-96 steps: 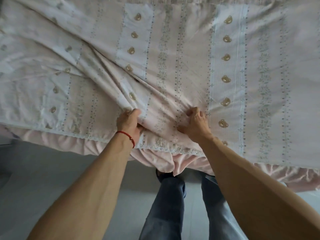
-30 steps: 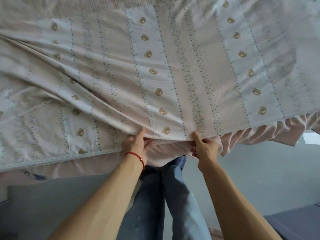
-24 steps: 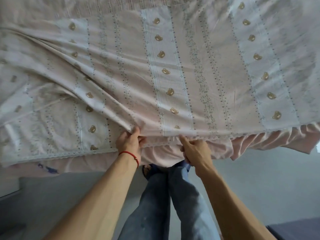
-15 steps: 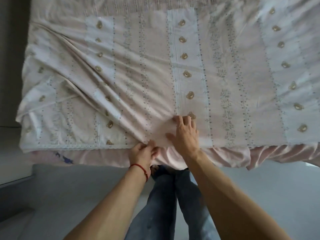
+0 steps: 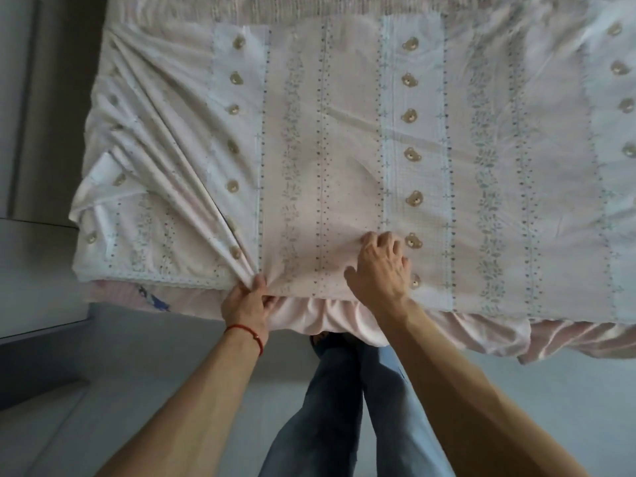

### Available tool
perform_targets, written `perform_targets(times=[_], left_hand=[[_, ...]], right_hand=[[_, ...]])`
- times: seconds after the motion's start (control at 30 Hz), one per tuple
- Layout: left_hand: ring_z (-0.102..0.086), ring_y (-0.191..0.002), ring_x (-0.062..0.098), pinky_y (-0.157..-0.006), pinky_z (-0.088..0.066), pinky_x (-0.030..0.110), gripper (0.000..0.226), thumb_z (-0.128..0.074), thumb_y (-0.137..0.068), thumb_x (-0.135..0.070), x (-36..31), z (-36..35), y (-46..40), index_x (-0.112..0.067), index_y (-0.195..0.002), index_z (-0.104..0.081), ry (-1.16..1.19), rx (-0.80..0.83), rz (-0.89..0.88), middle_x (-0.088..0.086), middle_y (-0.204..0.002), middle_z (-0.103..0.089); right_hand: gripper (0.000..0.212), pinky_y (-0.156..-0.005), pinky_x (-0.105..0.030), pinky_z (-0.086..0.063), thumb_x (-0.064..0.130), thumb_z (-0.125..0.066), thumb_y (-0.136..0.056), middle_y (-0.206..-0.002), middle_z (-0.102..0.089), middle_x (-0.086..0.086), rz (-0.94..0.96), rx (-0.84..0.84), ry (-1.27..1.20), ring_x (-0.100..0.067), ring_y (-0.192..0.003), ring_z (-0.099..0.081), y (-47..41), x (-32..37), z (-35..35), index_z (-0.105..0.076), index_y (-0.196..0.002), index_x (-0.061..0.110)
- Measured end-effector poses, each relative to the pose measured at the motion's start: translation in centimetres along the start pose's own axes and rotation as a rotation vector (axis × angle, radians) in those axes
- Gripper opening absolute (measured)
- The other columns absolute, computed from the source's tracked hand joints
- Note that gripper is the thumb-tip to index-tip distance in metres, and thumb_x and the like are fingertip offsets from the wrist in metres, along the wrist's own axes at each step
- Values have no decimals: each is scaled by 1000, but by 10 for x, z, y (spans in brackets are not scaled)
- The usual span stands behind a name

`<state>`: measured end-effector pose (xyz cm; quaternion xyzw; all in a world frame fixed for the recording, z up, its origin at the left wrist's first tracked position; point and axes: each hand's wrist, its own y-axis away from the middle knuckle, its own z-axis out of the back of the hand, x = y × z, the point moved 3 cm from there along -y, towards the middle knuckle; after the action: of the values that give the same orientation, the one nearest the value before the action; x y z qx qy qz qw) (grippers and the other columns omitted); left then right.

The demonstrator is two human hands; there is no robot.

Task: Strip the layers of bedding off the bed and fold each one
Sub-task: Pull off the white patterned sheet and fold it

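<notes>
Pinching the pale pink bear-print cotton sheet (image 5: 344, 149) at its near hem, the left hand (image 5: 246, 304) sits nearest; right hand (image 5: 380, 266) presses loosely-curled fingers just beyond, stripes running away.

A bed (image 5: 344, 15) fills the upper view, seen from its foot. A pale pink sheet (image 5: 344, 149) with striped floral bands and small bear motifs lies spread over it, bunched into creases at the left. A pink frilled layer (image 5: 481, 333) hangs beneath its near edge above grey floor (image 5: 137, 373).
</notes>
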<state>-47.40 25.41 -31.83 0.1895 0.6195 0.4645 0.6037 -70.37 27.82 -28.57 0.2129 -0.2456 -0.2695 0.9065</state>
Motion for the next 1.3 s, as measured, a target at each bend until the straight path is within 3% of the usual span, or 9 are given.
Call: perform_targets(times=[0.1,0.17,0.27,0.37,0.5,0.87,1.0,1.17,1.3], left_hand=[[-72,-85,22,-61,-59,26,29,-70,-94,-9,-13,12,-7,1,-120,-65,-129,46,48,14,-102,-73],[-70,-88,22,-66,-57,29,29,-70,-93,-9,-31,10,-15,-1,-120,-65,-156,66,85,13,-107,-73],[-66,-104,25,-87,-56,37,24,-69,-95,-18,-64,6,-25,-6,-115,-66,-101,115,150,12,-117,-70],[-64,-106,24,-101,-51,45,24,-62,-99,-29,-108,6,-45,-10,-114,-65,47,123,156,7,-109,-70],[-60,-124,27,-107,-48,47,22,-67,-95,-29,-152,10,-83,-12,-109,-66,161,116,178,8,-121,-66],[-64,-112,26,-82,-54,48,36,-61,-98,-41,-251,36,-158,-14,-123,-61,203,202,158,9,-120,-68],[-57,-124,26,-109,-45,45,27,-56,-102,-34,-259,61,-166,-13,-116,-63,185,259,170,11,-130,-63],[-58,-122,27,-110,-44,44,39,-55,-102,-38,-259,92,-182,-11,-130,-60,214,313,193,13,-128,-64],[-63,-113,27,-100,-49,41,36,-49,-104,-41,-246,117,-193,-10,-117,-64,187,250,196,11,-114,-70]], right_hand=[[51,-106,-37,-38,16,-62,-96,-142,-45,-5,272,-109,-90,-25,-126,-48,-11,48,5,-44,-143,20],[69,-123,-43,-26,17,-65,-97,-165,-24,-7,368,6,-106,-29,-150,-27,-24,74,-5,-30,-157,23],[100,-125,-57,1,29,-73,-94,-171,15,-6,324,202,28,-33,-157,14,-40,89,-36,-2,-165,30],[111,-122,-62,4,22,-76,-89,-169,25,-8,256,202,171,-36,-155,20,-49,94,-57,6,-164,31],[107,-121,-64,8,-1,-67,-88,-168,26,-12,191,211,193,-39,-154,23,-58,104,-61,4,-164,23],[76,-115,-80,-6,-9,-32,-91,-167,8,-28,19,67,405,-51,-153,10,-68,129,-89,-9,-162,6],[78,-110,-84,-17,-11,-55,-90,-166,-5,-30,82,4,476,-53,-153,0,-65,114,-95,-25,-160,5],[89,-108,-83,-14,-2,-75,-83,-168,-14,-20,100,-36,398,-45,-156,-6,-57,110,-89,-32,-160,12],[97,-114,-78,-13,9,-80,-82,-172,-9,-3,124,-81,276,-27,-160,0,-55,99,-79,-28,-162,25]])
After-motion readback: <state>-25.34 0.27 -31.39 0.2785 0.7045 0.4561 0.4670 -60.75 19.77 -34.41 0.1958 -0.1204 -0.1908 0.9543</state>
